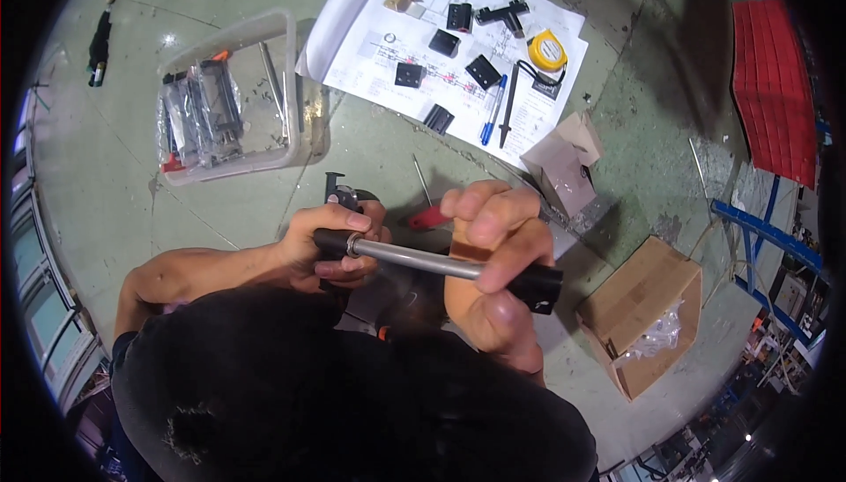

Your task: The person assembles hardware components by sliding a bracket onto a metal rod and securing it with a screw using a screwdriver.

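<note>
A silver metal rod (414, 258) with black fittings at both ends lies across the middle of the view. My left hand (330, 240) is closed around its black left end, where a small ring sits. My right hand (493, 257) wraps the rod near its black right end piece (536, 288). Behind my left hand a black part (339, 191) sticks up. A screwdriver with a red handle (429, 215) lies on the floor just beyond the rod. My dark shirt fills the lower part of the view.
A clear plastic tub (231, 99) with bagged black parts stands at the left. A white drawing sheet (458, 50) carries several black blocks, brass pieces, a yellow tape measure (547, 50) and a blue pen. Two open cardboard boxes (648, 310) sit at the right, a red panel (775, 90) beyond.
</note>
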